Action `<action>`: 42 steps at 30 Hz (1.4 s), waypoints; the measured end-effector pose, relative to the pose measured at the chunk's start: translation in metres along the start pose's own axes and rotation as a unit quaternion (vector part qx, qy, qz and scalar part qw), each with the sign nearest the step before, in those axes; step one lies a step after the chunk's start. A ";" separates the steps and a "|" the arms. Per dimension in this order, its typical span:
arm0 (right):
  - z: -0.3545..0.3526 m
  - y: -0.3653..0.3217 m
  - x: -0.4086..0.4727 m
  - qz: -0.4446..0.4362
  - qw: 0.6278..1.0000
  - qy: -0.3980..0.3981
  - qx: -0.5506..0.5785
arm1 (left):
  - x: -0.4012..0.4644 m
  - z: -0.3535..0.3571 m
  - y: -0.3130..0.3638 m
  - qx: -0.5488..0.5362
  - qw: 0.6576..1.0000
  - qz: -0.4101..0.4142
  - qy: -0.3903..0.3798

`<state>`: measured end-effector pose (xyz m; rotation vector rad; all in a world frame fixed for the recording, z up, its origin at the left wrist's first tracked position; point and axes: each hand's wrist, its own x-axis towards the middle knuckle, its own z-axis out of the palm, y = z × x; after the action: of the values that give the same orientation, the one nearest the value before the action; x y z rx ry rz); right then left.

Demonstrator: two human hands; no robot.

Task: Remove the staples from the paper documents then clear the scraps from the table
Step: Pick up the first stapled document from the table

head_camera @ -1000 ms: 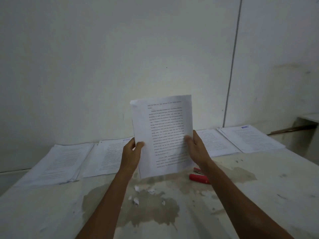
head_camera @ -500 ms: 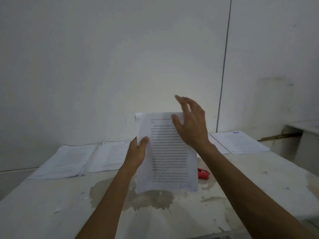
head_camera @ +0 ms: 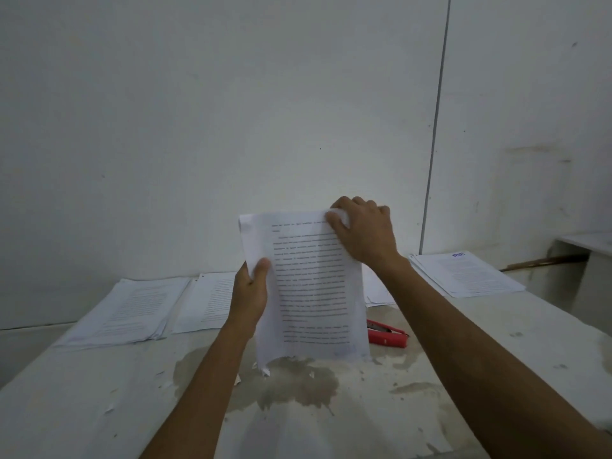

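Your right hand [head_camera: 364,233] has left the document's right edge, where it held a second ago, and now pinches the top right corner of the document [head_camera: 311,283], fingers curled over the crumpled corner. I'd judge you are going after the staple there by hand, though the staple itself is too small to see. Your left hand [head_camera: 250,293] keeps its grip on the left edge, thumb across the front. The document stands upright at mid-frame above the worktop [head_camera: 99,409], a white printed sheaf, its lower left corner ragged. Just right of its bottom edge lies the red staple tool [head_camera: 387,337], untouched. Small paper scraps [head_camera: 265,371] lie below the document. Stacks of papers [head_camera: 132,309] sit at centre left, another stack [head_camera: 463,273] at right.
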<state>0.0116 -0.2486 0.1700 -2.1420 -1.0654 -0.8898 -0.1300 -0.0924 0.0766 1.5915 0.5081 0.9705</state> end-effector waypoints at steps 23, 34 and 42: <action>0.021 0.000 -0.035 0.162 0.842 -0.054 0.511 | 0.018 0.041 0.101 0.503 0.728 0.464 0.048; 0.042 0.004 -0.055 0.139 0.891 -0.024 0.431 | 0.025 0.069 0.079 0.522 0.730 0.436 -0.066; 0.057 0.036 -0.065 0.128 0.886 -0.044 0.444 | 0.023 0.079 0.062 0.564 0.688 0.450 -0.076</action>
<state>0.0290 -0.2544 0.0786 -1.4790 -0.9405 -0.1050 -0.0643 -0.1372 0.1417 3.2135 0.1212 1.2871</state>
